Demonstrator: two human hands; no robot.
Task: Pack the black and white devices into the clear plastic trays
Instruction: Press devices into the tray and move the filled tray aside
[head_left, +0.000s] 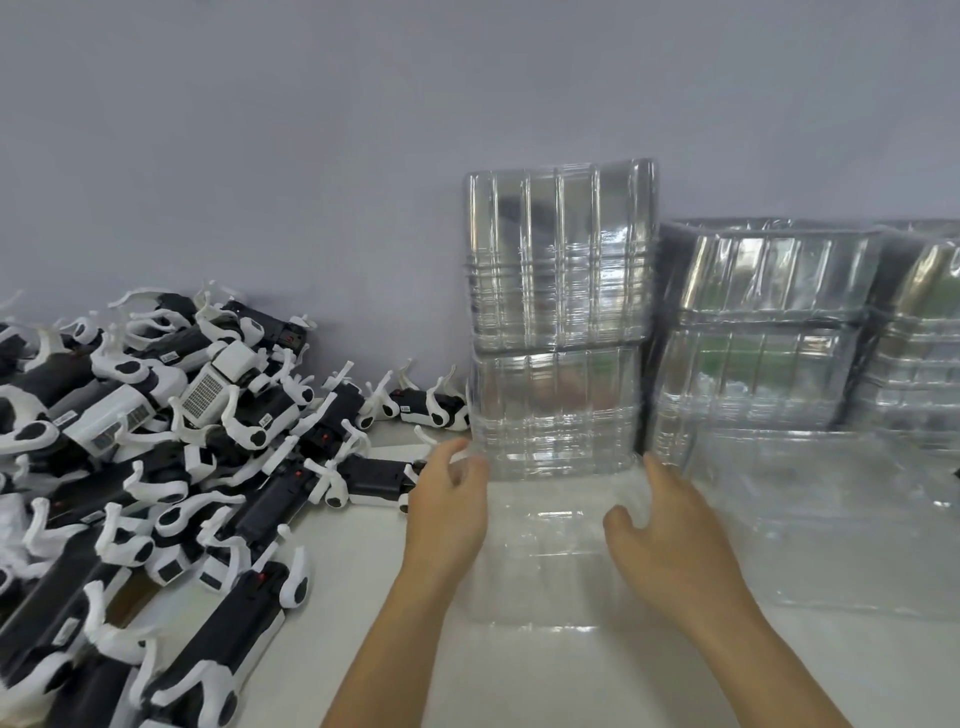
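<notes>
A clear plastic tray (550, 566) lies flat on the white table in front of me. My left hand (448, 506) grips its far left edge, with the fingers curled round the rim. My right hand (662, 530) grips its far right edge, thumb inside the tray. Just behind the tray, a tall stack of clear trays (558, 322) leans against the wall. A big pile of black and white devices (171, 447) with white hooked arms covers the left of the table. No device sits in the tray I hold.
More stacks of clear trays (769, 332) stand at the right against the grey wall. Another flat clear tray (831, 525) lies in front of them. Bare white table (519, 675) shows near me between my forearms.
</notes>
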